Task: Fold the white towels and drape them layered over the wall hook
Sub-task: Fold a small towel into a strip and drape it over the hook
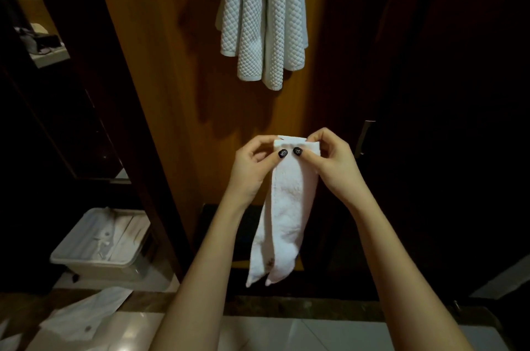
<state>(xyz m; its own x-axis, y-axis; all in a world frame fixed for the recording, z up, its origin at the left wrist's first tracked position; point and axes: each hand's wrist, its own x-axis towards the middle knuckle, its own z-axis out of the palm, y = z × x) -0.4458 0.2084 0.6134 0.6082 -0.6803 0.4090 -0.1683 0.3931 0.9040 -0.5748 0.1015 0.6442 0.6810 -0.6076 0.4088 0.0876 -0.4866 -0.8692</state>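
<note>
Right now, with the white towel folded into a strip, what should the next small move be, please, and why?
Probably lift it toward the top of the hanging quilted towel. The left hand and right hand both pinch the top edge of the folded towel, which hangs straight, well below the one already on the wall; the hook is out of view.

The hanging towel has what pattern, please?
The hanging towel has a raised diamond pattern; head view.

A plain white towel point(284, 207), folded into a narrow strip, dangles below a quilted white towel point(262, 15) draped against the wood
</note>
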